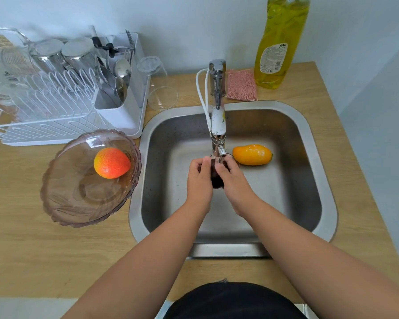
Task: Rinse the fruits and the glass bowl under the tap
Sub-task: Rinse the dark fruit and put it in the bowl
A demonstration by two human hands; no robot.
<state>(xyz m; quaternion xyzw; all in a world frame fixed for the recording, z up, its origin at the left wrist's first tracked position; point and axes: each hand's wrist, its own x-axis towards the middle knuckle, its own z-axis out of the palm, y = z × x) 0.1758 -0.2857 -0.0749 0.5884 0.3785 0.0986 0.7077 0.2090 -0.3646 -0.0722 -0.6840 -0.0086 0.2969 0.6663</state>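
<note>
A dark purple fruit (217, 178) is held between my left hand (199, 180) and my right hand (233, 180), right under the tap (218, 107) spout over the sink (318, 157). Both hands wrap around it, so most of it is hidden. An orange-yellow mango (252, 154) lies on the sink floor just right of the spout. A tinted glass bowl (78, 203) sits on the counter left of the sink, with a red-orange fruit (111, 162) lying inside it.
A white dish rack (55, 111) with glasses and a cutlery holder stands at the back left. An upturned clear glass (158, 86) lies beside it. A pink scrub cloth (241, 85) and a yellow dish soap bottle (281, 42) stand behind the sink.
</note>
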